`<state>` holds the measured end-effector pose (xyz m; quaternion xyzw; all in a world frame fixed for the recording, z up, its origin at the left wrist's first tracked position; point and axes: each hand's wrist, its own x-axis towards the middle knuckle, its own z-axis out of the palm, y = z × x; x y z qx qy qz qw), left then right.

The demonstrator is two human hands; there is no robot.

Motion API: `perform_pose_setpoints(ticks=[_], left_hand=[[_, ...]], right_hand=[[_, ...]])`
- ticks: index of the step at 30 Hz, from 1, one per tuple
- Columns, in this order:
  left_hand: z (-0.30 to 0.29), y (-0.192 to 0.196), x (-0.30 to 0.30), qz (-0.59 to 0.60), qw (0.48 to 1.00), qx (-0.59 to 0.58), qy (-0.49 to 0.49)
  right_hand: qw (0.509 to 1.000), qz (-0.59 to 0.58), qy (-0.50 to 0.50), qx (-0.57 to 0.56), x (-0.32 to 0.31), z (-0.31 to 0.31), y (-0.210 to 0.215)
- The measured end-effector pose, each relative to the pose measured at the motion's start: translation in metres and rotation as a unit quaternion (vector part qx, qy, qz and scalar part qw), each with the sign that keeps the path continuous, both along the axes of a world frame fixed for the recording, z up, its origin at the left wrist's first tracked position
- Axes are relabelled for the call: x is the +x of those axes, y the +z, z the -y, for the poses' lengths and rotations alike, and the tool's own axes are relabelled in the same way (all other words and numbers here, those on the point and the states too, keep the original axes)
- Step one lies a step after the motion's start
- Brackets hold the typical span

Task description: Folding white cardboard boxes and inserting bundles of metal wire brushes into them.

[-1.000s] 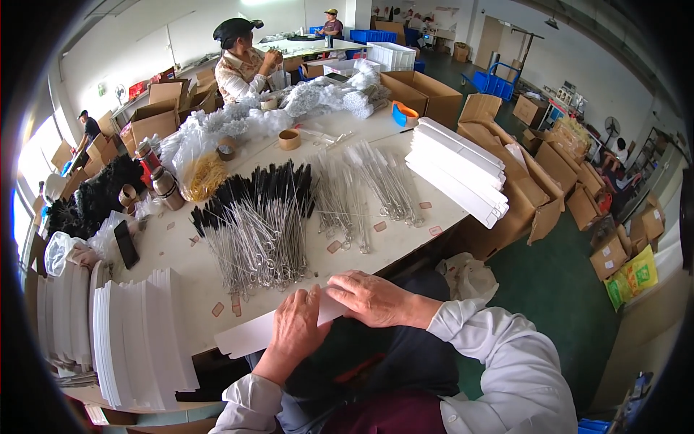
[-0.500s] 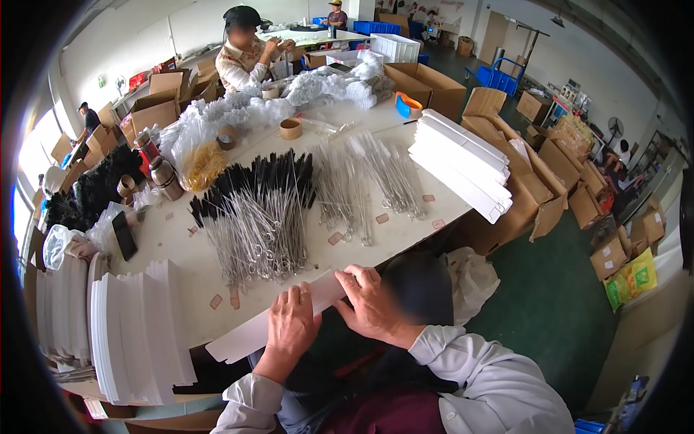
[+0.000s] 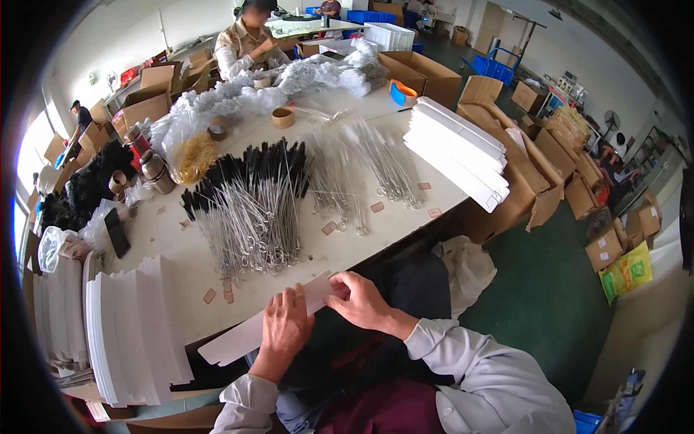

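Observation:
A long, flat white card sleeve (image 3: 233, 343) lies slanted across the table's near edge, above my lap. My left hand (image 3: 286, 324) is closed over its middle, fingers on top. At its upper right end, my right hand (image 3: 363, 304) pinches the card with curled fingers and thumb. Just beyond my hands lies a big pile of thin wire-handled brushes with black bristles (image 3: 253, 195), their looped ends toward me. Smaller groups of wire brushes with pale bristles (image 3: 379, 163) rest to its right.
Stacked white card strips stand at near left (image 3: 130, 325) and far right (image 3: 455, 152). Open cartons (image 3: 506, 159) flank the table's right side. A tape roll (image 3: 283, 117), steel flask (image 3: 157, 172) and phone (image 3: 116, 233) sit on the table. Across it, a co-worker (image 3: 249, 47) sits behind bagged goods.
My right hand's fingers have curled in and shifted down at the card's end. My left hand keeps its hold. The whole view has shifted slightly.

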<state>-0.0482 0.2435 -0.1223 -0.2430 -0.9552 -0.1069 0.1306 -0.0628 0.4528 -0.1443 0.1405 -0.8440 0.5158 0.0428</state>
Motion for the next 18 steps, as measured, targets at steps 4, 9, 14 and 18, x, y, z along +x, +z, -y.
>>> perform_pose_setpoints(ticks=[4, 9, 14, 18], left_hand=[[-0.001, 0.005, 0.004, 0.014, 1.0, 0.004, -0.014], [0.006, 0.0, 0.008, 0.006, 1.0, 0.007, -0.023], [0.002, 0.013, 0.002, -0.036, 0.999, 0.01, -0.038], [0.005, 0.015, -0.003, -0.038, 0.998, 0.003, -0.047]], right_hand=[[0.996, 0.075, 0.023, -0.033, 0.001, -0.008, 0.015], [0.943, 0.285, 0.098, -0.143, -0.009, -0.013, 0.026], [0.911, 0.339, 0.114, -0.208, -0.012, -0.022, 0.048], [0.855, 0.43, 0.118, -0.267, -0.02, -0.026, 0.052]])
